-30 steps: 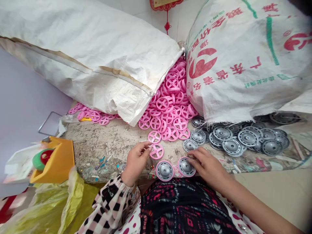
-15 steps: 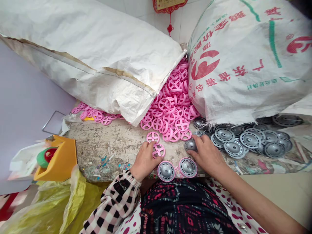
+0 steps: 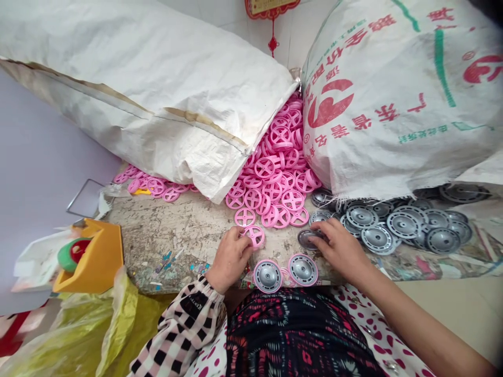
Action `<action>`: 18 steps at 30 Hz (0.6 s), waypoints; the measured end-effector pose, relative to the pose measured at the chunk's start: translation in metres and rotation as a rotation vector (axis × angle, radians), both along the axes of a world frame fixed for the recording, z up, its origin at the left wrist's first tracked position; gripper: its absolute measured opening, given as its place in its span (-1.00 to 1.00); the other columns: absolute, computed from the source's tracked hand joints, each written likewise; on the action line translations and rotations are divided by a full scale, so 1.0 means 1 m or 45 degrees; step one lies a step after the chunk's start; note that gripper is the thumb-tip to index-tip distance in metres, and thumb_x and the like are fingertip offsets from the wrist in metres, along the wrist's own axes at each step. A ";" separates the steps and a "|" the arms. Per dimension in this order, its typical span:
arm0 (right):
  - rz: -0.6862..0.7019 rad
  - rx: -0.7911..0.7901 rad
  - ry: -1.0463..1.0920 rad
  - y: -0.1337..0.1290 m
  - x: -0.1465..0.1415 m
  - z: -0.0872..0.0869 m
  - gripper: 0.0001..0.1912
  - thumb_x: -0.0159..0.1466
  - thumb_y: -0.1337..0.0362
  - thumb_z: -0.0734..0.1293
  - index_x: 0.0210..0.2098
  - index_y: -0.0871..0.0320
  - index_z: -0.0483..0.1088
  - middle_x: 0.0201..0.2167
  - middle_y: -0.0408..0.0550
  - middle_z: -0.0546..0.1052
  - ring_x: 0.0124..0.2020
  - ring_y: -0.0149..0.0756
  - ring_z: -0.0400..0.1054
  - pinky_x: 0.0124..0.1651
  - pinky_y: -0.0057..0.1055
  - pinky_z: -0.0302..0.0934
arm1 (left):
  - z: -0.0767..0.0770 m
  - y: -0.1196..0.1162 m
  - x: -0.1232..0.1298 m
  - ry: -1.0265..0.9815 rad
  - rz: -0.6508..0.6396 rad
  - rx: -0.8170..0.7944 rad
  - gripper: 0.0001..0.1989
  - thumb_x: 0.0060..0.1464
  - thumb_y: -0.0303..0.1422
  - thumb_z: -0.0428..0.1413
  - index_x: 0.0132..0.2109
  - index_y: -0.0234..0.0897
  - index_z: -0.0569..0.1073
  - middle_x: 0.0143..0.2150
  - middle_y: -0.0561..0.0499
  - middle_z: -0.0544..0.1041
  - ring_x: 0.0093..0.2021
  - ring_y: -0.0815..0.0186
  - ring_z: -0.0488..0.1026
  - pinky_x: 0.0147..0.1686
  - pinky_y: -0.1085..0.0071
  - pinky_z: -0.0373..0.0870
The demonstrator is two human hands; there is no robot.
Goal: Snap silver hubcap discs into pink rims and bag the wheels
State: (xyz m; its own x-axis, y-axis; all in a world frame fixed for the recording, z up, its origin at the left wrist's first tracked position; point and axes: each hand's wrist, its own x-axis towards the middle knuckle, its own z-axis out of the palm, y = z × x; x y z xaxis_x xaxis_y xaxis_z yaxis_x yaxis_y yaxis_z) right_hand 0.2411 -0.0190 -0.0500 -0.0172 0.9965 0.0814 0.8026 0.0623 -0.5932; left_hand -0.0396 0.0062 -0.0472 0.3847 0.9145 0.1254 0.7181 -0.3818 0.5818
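My left hand (image 3: 231, 255) has its thumb and fingers closed on the left edge of a pink spoked wheel (image 3: 257, 238), low over the worktable. To the right, my right hand (image 3: 341, 250) pinches a grey wheel cover (image 3: 306, 240), which looks slightly tilted. Between my hands and nearer my lap lie two pink-rimmed wheels with grey covers set in them, a left one (image 3: 268, 276) and a right one (image 3: 303, 269). Another loose pink wheel (image 3: 244, 210) rests just beyond my left fingers.
Pink wheels (image 3: 271, 168) spill from a large white sack (image 3: 188, 99) at the back. Several grey covers (image 3: 404, 225) are heaped at right, before a printed sack (image 3: 393, 120). A yellow tape dispenser (image 3: 100, 256) stands at left above a yellow plastic bag (image 3: 118, 324).
My left fingers have drawn in slightly around the pink wheel's edge. My right hand has shifted a little right, and the grey cover in it looks flatter.
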 end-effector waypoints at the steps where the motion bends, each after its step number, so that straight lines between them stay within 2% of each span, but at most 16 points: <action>1: -0.013 0.002 0.092 0.000 0.000 0.001 -0.83 0.25 0.19 0.24 -0.25 0.11 0.41 -0.35 -0.08 0.36 -0.35 -0.26 0.31 -0.25 -0.32 0.18 | 0.002 0.000 0.001 -0.167 0.066 -0.068 -0.93 0.08 -0.40 0.11 -0.34 -0.26 0.47 -0.14 -0.09 0.44 -0.08 0.18 0.37 -0.04 0.19 0.30; 3: -0.064 -0.022 0.346 0.000 -0.005 0.007 -0.85 0.21 0.15 0.28 -0.34 0.10 0.37 -0.44 -0.14 0.35 -0.41 -0.30 0.27 -0.31 -0.35 0.16 | 0.010 -0.002 0.005 -0.589 0.221 -0.307 -0.91 0.08 -0.33 0.13 -0.34 -0.26 0.44 -0.28 -0.01 0.46 -0.21 0.27 0.40 -0.12 0.28 0.35; 5: -0.111 -0.074 0.681 -0.001 -0.017 0.016 -0.81 0.20 0.10 0.30 -0.36 0.10 0.31 -0.49 -0.19 0.32 -0.47 -0.35 0.22 -0.38 -0.40 0.15 | 0.020 -0.004 0.013 -1.042 0.353 -0.635 -0.83 0.04 -0.26 0.18 -0.34 -0.27 0.41 -0.36 0.05 0.45 -0.32 0.35 0.41 -0.23 0.36 0.40; 8: -0.114 -0.097 1.031 -0.005 -0.044 0.030 -0.77 0.21 0.07 0.30 -0.36 0.09 0.25 -0.51 -0.23 0.31 -0.51 -0.40 0.20 -0.44 -0.44 0.14 | 0.033 -0.009 0.030 -1.502 0.408 -1.056 -0.74 -0.05 -0.23 0.26 -0.31 -0.28 0.40 -0.36 0.08 0.48 -0.36 0.38 0.46 -0.29 0.40 0.45; 11: -0.099 -0.011 0.965 -0.010 -0.065 0.034 -0.79 0.23 0.10 0.30 -0.37 0.10 0.26 -0.50 -0.22 0.33 -0.48 -0.40 0.22 -0.39 -0.44 0.15 | 0.040 -0.015 0.045 -1.657 0.375 -1.239 -0.70 -0.09 -0.26 0.30 -0.25 -0.27 0.40 -0.33 0.07 0.52 -0.38 0.39 0.49 -0.32 0.41 0.47; 15: -0.030 0.116 0.709 -0.016 -0.073 0.030 -0.82 0.28 0.14 0.27 -0.36 0.10 0.27 -0.40 -0.14 0.36 -0.38 -0.35 0.27 -0.29 -0.40 0.19 | 0.042 -0.021 0.056 -1.654 0.333 -1.213 -0.67 -0.17 -0.38 0.35 -0.24 -0.31 0.43 -0.31 0.04 0.55 -0.36 0.40 0.49 -0.30 0.44 0.47; 18: -0.014 0.117 0.664 -0.017 -0.069 0.030 -0.83 0.26 0.15 0.30 -0.27 0.11 0.27 -0.35 -0.12 0.38 -0.35 -0.34 0.30 -0.27 -0.40 0.22 | 0.042 -0.022 0.057 -1.655 0.312 -1.230 -0.71 -0.17 -0.41 0.34 -0.27 -0.33 0.43 -0.33 0.04 0.54 -0.38 0.39 0.49 -0.29 0.40 0.48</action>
State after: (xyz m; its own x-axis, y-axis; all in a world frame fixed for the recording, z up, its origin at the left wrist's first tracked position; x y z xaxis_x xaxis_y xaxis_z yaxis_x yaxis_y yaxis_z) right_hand 0.1724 -0.0363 -0.0200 0.0594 0.9848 0.1632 0.4030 0.1259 -0.9065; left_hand 0.0172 -0.0160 -0.0051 0.3263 0.8606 -0.3911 -0.4307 0.5037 0.7489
